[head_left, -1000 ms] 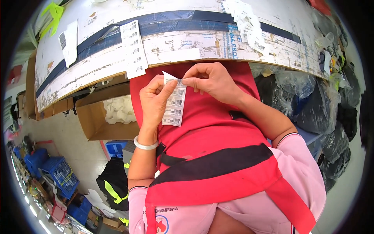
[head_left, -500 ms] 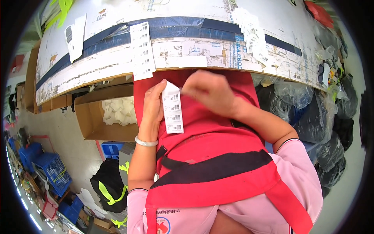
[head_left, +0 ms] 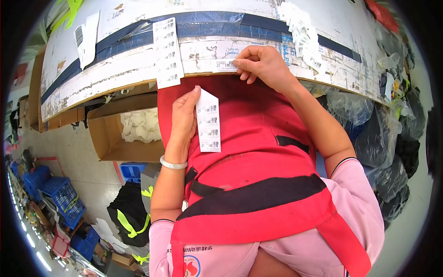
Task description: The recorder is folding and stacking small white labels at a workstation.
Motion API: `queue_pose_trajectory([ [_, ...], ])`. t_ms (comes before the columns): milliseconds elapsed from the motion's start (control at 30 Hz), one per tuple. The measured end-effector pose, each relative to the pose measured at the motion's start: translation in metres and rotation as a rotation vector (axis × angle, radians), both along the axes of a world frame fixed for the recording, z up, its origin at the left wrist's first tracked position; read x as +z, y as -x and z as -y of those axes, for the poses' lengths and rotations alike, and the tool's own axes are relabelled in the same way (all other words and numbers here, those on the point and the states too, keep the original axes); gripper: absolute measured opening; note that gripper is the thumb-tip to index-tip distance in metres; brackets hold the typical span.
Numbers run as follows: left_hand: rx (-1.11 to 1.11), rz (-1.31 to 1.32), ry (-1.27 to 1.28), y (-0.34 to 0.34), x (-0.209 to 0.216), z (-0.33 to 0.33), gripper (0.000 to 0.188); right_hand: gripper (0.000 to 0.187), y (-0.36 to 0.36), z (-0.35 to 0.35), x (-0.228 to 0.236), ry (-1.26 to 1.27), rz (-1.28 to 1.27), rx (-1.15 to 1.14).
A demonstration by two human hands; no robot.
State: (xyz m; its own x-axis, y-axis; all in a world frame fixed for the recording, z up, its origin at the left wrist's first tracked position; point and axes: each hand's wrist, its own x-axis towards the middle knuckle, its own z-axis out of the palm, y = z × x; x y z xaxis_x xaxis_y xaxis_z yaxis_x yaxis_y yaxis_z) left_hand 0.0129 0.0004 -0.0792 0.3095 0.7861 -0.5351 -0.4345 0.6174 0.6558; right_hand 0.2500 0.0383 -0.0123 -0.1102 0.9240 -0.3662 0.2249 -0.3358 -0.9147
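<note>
My left hand (head_left: 184, 113) is closed on the upper end of a white strip of barcode labels (head_left: 209, 122), which hangs in front of the red apron with its top folded back. Over the near edge of the worktable, my right hand (head_left: 265, 67) pinches the right end of a small white barcode label (head_left: 224, 66) that lies against the tabletop. To the left, a longer barcode label strip (head_left: 167, 53) lies across the table, its lower end over the edge. A heap of white labels (head_left: 302, 39) sits to the right of my right hand.
The worn white tabletop (head_left: 124, 60) bears dark blue tape. Folded white label sheets (head_left: 86, 39) lie at its left. Below stands a cardboard box (head_left: 104, 136) with crumpled white paper (head_left: 140, 125). Dark plastic bags (head_left: 380, 143) crowd the right, and blue crates (head_left: 62, 198) the lower left.
My right hand has moved up from beside the strip to the table edge, where a barcode label now shows at its fingertips. My left hand with its strip has shifted slightly.
</note>
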Motion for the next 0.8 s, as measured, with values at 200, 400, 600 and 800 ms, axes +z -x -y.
queue_pose_trajectory([
  [200, -0.003, -0.006, 0.001, -0.0001, 0.0001, -0.0015, 0.024, 0.017, -0.0024, -0.004, -0.0049, 0.031, -0.004, -0.003],
  [400, 0.002, 0.002, 0.003, -0.0001, 0.0, -0.0008, 0.024, 0.018, -0.0013, -0.0058, -0.003, 0.058, 0.005, 0.02],
  [600, -0.002, -0.006, 0.002, -0.0004, 0.0008, -0.0009, 0.024, 0.018, -0.0012, -0.0065, -0.0025, 0.06, 0.01, 0.025],
  [800, 0.004, -0.012, -0.001, -0.0003, -0.0017, -0.001, 0.025, 0.018, 0.0006, -0.007, -0.0035, 0.057, 0.026, 0.023],
])
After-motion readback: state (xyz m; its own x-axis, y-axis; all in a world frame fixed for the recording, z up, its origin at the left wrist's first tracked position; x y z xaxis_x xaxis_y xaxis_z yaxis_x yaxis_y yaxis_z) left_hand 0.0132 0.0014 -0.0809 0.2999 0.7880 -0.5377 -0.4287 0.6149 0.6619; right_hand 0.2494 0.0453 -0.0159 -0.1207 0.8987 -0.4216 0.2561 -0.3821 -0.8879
